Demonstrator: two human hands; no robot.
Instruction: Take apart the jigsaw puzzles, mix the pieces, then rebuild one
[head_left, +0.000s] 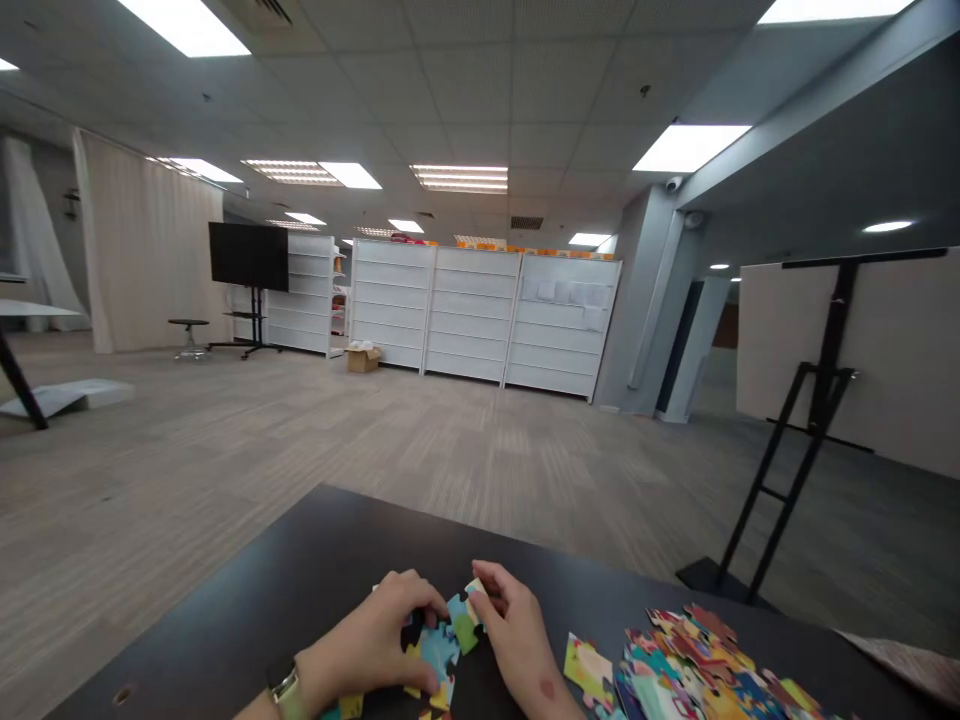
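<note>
My left hand (pixel 390 630) curls over a cluster of joined jigsaw puzzle pieces (pixel 439 648), with thumb and fingers on either side of it. These pieces are light blue, green and yellow and lie on the dark table (pixel 337 545). My right hand (pixel 514 630) pinches a pale yellow and blue puzzle piece (pixel 475 588) between thumb and fingers, at the upper right edge of the cluster. Whether that piece is locked into its neighbours I cannot tell. Part of the cluster is hidden under my left hand and wrist.
A heap of loose puzzle pieces (pixel 697 665) covers the table's right side, with a few yellow pieces (pixel 589 668) beside it. Beyond the table stand a black easel-like stand (pixel 780 490), white shelves (pixel 472 315), a screen (pixel 249 256) and a cardboard box (pixel 363 359).
</note>
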